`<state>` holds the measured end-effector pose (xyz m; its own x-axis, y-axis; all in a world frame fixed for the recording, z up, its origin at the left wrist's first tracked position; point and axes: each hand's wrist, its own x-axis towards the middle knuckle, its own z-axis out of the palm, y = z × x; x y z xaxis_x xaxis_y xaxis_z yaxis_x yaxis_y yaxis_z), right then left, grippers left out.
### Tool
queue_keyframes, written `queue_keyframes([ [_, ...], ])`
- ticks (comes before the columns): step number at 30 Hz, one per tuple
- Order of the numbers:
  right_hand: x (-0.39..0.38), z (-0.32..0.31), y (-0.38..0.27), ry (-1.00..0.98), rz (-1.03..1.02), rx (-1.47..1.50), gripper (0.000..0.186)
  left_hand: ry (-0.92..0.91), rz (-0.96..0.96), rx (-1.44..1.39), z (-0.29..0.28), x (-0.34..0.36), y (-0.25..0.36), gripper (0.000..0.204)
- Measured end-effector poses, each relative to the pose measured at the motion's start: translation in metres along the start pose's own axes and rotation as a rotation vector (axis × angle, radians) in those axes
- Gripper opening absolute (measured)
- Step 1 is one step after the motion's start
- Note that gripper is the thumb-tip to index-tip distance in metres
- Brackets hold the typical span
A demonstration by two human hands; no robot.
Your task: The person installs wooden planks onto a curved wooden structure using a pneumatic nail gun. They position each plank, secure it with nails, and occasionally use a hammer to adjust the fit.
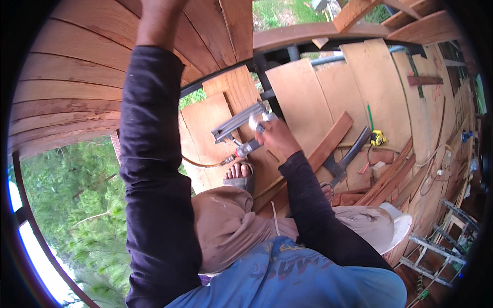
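My left arm reaches up past the slatted wooden planking [72, 56]; my left hand [159, 15] runs out of the top edge, so its fingers are hidden. My right hand [275, 137] is closed round the handle of a silver pneumatic nail gun [238, 122], held over plywood boards above my sandalled foot [239, 177]. A brown air hose [203, 164] runs from the gun's fitting.
Plywood sheets [375, 82] cover the framing. A reddish plank [336, 133], a machete-like blade [359, 146], a yellow tape measure [378, 137] and loose timber lie to the right. A ladder [436, 249] is at lower right. Greenery [77, 190] shows beyond the left edge.
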<state>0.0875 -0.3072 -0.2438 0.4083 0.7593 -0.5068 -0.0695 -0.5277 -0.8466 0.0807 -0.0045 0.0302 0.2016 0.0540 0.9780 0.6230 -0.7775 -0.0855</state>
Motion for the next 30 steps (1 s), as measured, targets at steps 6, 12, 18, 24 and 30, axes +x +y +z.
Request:
queue_keyframes([
  [6,0.024,-0.068,-0.232,0.191,-0.884,0.173,0.056,-0.135,-0.148,-0.106,-0.017,0.009,0.020,0.101],
  [12,0.069,-0.063,-0.322,0.003,-0.767,0.366,0.054,-0.249,-0.219,-0.176,-0.025,0.016,0.010,0.102],
  [18,0.064,-0.061,-0.321,0.033,-0.757,0.428,0.060,-0.308,-0.102,-0.323,-0.094,-0.004,-0.038,0.073],
  [24,0.076,-0.066,-0.322,-0.029,-0.727,0.454,0.054,-0.485,-0.490,-0.158,-0.188,-0.198,-0.192,0.052],
  [30,0.091,-0.095,-0.312,-0.384,-0.909,0.387,0.065,-0.645,-1.461,0.414,-0.357,-0.451,-0.307,0.052],
])
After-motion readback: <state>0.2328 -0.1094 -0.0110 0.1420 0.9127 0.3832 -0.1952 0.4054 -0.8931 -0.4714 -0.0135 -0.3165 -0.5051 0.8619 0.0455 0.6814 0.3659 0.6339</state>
